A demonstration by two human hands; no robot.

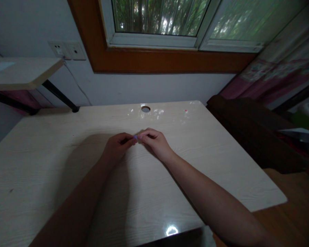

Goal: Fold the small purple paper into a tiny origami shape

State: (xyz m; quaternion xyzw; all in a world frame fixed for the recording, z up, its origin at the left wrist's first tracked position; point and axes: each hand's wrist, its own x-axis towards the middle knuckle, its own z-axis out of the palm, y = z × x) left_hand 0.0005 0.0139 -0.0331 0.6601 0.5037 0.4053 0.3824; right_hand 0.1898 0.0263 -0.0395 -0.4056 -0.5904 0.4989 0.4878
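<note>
A tiny bluish-purple piece shows between my fingertips, too small and too covered to tell its kind. My left hand pinches it from the left, thumb and forefinger pressed together. From the right, my right hand closes its thumb and forefinger on the same piece. The fingertips of both hands almost meet, just above the pale wood-grain desk. Most of the piece is hidden by the fingers.
A round cable hole lies near the desk's back edge, with a small pink spot to its right. A raised shelf on black legs stands at the back left. Behind are a window and wall sockets; a curtain hangs right.
</note>
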